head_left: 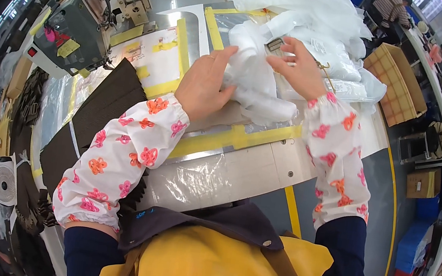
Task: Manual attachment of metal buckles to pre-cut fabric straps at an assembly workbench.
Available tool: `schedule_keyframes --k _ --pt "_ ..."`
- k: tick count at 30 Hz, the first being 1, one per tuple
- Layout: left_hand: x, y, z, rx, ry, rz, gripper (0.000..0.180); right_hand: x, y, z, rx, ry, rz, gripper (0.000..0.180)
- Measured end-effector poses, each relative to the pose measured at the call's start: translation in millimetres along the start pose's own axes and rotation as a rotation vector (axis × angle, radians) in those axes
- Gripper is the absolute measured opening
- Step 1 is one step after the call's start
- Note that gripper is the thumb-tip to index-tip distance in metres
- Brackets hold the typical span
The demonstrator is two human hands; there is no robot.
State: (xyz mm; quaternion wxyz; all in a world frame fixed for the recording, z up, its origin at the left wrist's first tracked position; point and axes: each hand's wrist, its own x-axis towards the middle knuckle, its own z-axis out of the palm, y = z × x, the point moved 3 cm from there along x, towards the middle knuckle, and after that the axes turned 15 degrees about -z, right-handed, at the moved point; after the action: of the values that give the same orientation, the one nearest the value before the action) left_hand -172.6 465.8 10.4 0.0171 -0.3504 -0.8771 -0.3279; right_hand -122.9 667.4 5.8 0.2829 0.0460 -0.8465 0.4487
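A crumpled bundle of thin white, semi-sheer sheet material [252,72] lies on the work table in front of me. At its left side is my left hand [205,82], fingers stretched and thumb apart, with the tips at the bundle's edge. My right hand [300,70] hovers at the upper right of the bundle, its fingers bent but apart. Close to those fingertips is a small metal frame, like a buckle [273,45]; whether they touch it is unclear. White floral sleeve covers hide both forearms.
A dark sewing machine [69,32] stands at the left. Before it lie dark brown, zigzag-edged pieces [106,105]. White plastic-wrapped packs [336,61] are piled at the right. Yellow tape [238,138] marks the tabletop. Beyond the table's right end is a cardboard box [395,86]; a small fan [1,183] sits lower left.
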Motion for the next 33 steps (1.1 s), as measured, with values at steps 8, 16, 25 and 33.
schedule_keyframes --k 8,16,25,33 --pt "5 -27 -3 0.219 -0.246 0.162 0.04 38 21 39 -0.233 -0.185 -0.031 0.043" --pt "20 -36 -18 0.559 0.073 0.482 0.03 36 57 11 -0.097 0.171 0.017 0.038" --pt "7 -39 -7 0.386 -0.376 0.238 0.052 61 18 1 -0.364 0.216 -0.167 0.036" --pt "-43 -53 -25 0.596 -0.215 0.265 0.027 81 35 -23 -0.361 0.25 -0.257 0.042"
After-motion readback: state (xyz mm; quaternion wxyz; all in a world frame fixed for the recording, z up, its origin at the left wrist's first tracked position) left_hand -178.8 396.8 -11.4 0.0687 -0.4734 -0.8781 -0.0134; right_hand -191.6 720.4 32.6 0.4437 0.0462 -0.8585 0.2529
